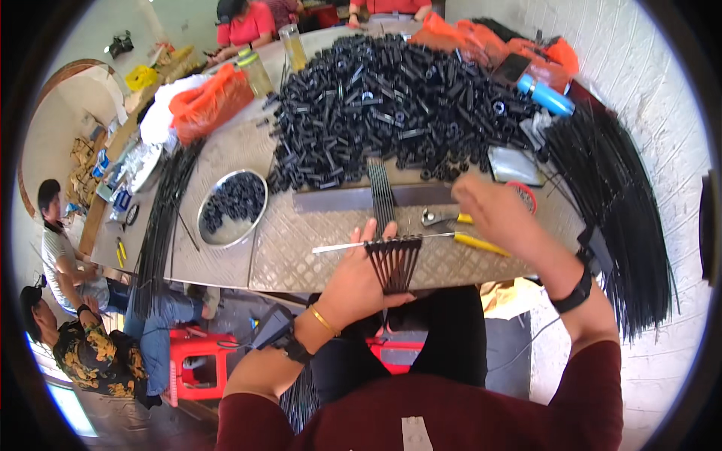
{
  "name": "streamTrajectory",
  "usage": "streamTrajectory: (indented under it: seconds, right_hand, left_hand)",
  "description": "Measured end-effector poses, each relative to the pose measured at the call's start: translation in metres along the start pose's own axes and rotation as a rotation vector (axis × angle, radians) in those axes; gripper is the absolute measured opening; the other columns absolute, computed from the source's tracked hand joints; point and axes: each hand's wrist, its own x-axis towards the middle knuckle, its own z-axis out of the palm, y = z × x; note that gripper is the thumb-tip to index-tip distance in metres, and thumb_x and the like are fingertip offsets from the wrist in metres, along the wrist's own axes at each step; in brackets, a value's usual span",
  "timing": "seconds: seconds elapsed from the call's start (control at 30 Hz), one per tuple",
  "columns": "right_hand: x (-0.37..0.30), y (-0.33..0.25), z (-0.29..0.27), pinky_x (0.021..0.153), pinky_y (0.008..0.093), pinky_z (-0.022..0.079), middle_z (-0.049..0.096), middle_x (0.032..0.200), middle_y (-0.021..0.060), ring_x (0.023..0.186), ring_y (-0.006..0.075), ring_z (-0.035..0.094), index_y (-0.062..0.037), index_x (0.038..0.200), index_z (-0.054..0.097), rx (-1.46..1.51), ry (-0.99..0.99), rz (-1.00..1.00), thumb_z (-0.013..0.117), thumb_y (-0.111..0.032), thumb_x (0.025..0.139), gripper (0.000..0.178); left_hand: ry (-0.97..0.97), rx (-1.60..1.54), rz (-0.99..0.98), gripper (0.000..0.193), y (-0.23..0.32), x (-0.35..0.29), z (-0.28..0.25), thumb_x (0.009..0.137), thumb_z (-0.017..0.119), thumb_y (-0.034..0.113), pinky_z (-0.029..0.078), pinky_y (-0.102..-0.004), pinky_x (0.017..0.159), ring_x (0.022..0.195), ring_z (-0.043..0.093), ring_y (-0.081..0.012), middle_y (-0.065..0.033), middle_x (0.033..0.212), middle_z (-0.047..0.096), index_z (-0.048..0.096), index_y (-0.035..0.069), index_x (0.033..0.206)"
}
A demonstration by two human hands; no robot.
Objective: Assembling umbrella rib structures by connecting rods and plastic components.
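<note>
no legible lettering, no readable numbers, no readable labels, no readable signs

Passage runs over the tabletop [280,257] between bowl [235,234] and left hand [352,282], with the black heap [376,105] blocking beyond.

Your right hand [492,214] is blurred; you cannot determine whether its fingers grip anything. Your left hand [353,282] overlaps the black strips [395,263], so its fingers are partly hidden. The upper edge cuts off the head of the red-shirted co-worker [391,7] opposite you. Individual parts [235,197] in the round bowl [239,233] are too small to identify.
</note>
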Motion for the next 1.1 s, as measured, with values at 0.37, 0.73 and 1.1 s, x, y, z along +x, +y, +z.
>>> streamTrajectory:
  seconds: [0.37,0.73,1.1]
  right_hand:
    - [0.088,0.019,0.075,0.070,0.0387,0.047,0.056,0.083,0.0102,0.082,0.0320,0.057,-0.0047,0.093,0.062,0.080,-0.005,-0.230,0.054,-0.011,0.087,0.012]
    - [0.098,0.053,0.074,0.075,0.0377,0.048,0.059,0.084,0.0107,0.083,0.0294,0.056,-0.0103,0.094,0.067,-0.121,0.156,-0.200,0.056,-0.013,0.084,0.015]
    - [0.099,0.058,0.080,0.070,0.0403,0.048,0.056,0.082,0.0124,0.079,0.0318,0.058,-0.0102,0.094,0.066,-0.072,0.172,-0.163,0.056,-0.014,0.084,0.015]
  left_hand:
    - [-0.049,0.044,-0.011,0.081,-0.007,-0.001,-0.002,0.074,0.064,0.053,0.028,-0.0505,0.106,0.132,0.032,-0.0411,-0.0267,0.140,0.033,0.042,0.001,0.132]
    - [-0.071,0.044,-0.033,0.075,-0.006,0.002,-0.004,0.075,0.063,0.053,0.025,-0.0519,0.107,0.132,0.031,-0.0400,-0.0251,0.141,0.034,0.046,0.007,0.131]
    - [-0.045,0.034,-0.027,0.073,-0.008,0.002,-0.001,0.074,0.064,0.052,0.028,-0.0513,0.106,0.130,0.034,-0.0415,-0.0268,0.140,0.034,0.048,0.009,0.130]
